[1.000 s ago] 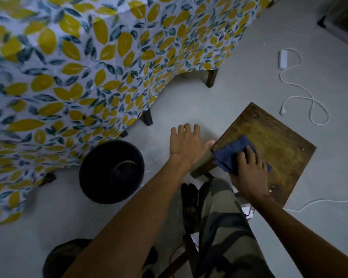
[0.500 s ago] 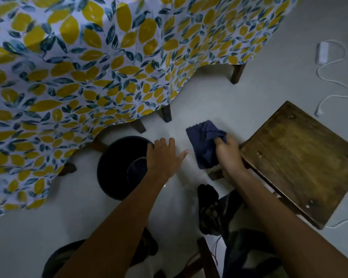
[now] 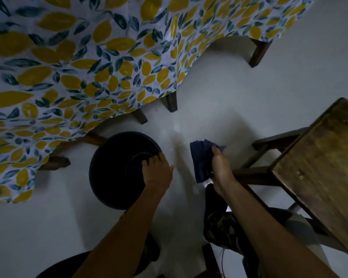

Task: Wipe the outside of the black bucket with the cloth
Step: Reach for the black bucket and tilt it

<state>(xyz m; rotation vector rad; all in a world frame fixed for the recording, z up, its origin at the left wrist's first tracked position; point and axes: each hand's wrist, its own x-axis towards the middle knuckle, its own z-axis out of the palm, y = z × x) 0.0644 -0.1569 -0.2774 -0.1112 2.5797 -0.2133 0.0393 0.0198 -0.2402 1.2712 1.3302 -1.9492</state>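
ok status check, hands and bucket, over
Left hand grips black bucket rim. Right hand holds blue cloth, clear of bucket. Nothing between them.

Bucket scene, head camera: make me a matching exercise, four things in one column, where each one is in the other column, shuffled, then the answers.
Things:
1. black bucket
2. cloth
3. wooden stool
4. left hand

Places:
A. gripped in the right hand, above the floor
B. at the right edge of the view
C. on the floor beside the leaf-print tablecloth
D. fingers curled over the bucket's rim

Pairs: 1-C, 2-A, 3-B, 4-D
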